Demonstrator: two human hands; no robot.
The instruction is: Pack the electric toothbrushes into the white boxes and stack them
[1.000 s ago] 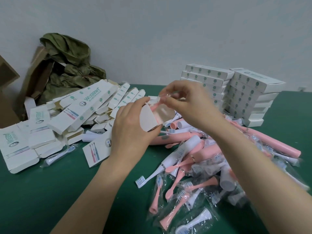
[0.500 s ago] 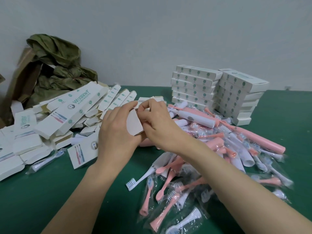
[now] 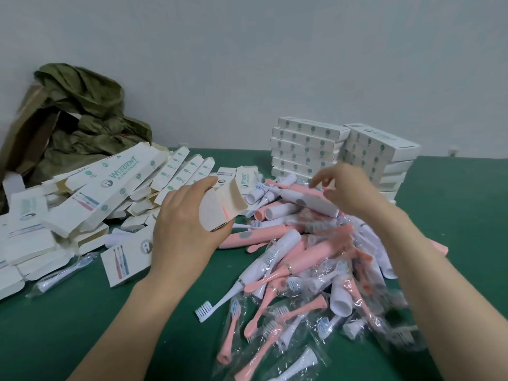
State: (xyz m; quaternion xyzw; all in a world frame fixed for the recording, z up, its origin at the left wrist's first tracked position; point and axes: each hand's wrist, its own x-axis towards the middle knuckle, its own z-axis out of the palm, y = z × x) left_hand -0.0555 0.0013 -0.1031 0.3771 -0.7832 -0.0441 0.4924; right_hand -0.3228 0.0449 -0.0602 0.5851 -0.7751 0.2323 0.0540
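The open white box (image 3: 217, 213) is held just above the green table (image 3: 68, 325), gripped round its body by the left hand (image 3: 184, 229). Its end flaps are spread and its mouth faces about 2 o'clock. A pink sliver shows inside the mouth; what it is cannot be told.

The white toothbrush handle (image 3: 310, 203) lies at 3 o'clock from that mouth, on top of the pile of toothbrushes (image 3: 302, 259). Its long axis runs roughly from 10 to 4 o'clock, so it sits crosswise to the box opening.

The right hand (image 3: 346, 191) hovers just over the handle's 4 o'clock end with fingers loosely spread. It holds nothing, though it is blurred. It is plainly the nearer hand.

Judgement: the handle must be lifted and turned to line up with the mouth before it will slide in.

Room is tight. Other handles and bagged brush heads crowd the target on all sides, and the slippery bags may drag along.

The stacked boxes (image 3: 308, 149) stand at 12 o'clock from the pile, close behind the right hand. Empty boxes (image 3: 110, 188) are heaped at 9 o'clock. Bare table lies at 7 o'clock.
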